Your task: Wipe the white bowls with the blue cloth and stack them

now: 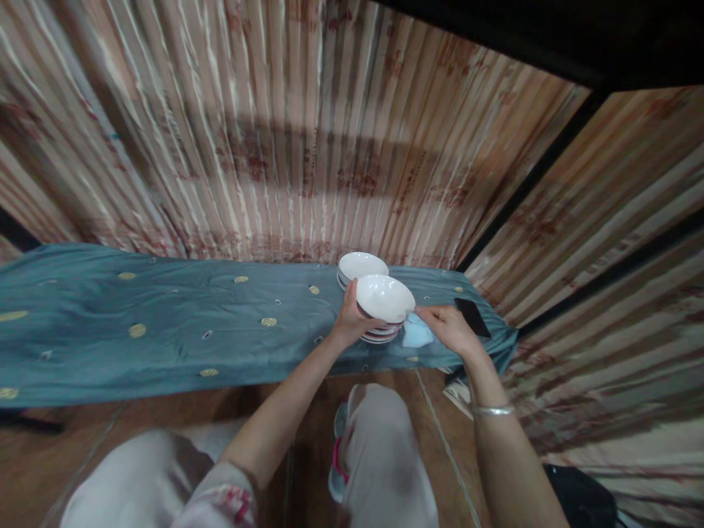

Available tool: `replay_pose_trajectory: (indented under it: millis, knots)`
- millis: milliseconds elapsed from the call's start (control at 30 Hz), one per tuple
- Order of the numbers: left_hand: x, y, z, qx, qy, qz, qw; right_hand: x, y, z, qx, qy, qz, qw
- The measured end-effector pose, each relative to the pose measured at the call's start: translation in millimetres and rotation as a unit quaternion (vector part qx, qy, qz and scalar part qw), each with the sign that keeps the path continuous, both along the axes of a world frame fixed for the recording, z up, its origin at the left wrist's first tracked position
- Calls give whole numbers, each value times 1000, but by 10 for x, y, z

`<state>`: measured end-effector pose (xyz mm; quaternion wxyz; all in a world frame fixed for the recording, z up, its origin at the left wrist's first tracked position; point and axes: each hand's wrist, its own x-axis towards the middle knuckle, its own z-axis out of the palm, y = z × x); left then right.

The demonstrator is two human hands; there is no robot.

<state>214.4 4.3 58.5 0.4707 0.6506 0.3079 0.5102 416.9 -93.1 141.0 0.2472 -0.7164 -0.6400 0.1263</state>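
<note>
A white bowl (385, 297) is tilted a little toward me above a stack of bowls (379, 336). My left hand (352, 317) grips its left side, with the thumb along the near rim and the fingers around the far side. On the right, my right hand (446, 326) pinches a light blue cloth (418, 331) at the bowl's right rim. The cloth hangs down beside the stack. Just behind stands another stack of white bowls (361, 265), partly hidden by the held bowl.
A green patterned cloth covers the long narrow table (181, 315). Near its right end lies a dark flat object (471, 317). Pleated curtains (286, 147) hang behind and to the right, with a black frame bar (533, 183) before them. My knees are below the front edge.
</note>
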Motion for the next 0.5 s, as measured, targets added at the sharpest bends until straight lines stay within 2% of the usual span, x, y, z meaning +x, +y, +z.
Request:
replay_pose_trajectory:
  millis: [167,267,367,500]
  knots:
    - [-25,23,5,-2,17,-3,1000,-285,-162,46,-3,47,31,998]
    - [-198,33,-83,-23,30,7,999,-569,-198,3,-15,78,99,992]
    - [-542,37,-311,-73,32,44,996,-954,-125,-145,-25,77,171,982]
    - [-1100,50,-707,-116,37,127,984,-1528,166,-416,-48,8,190,981]
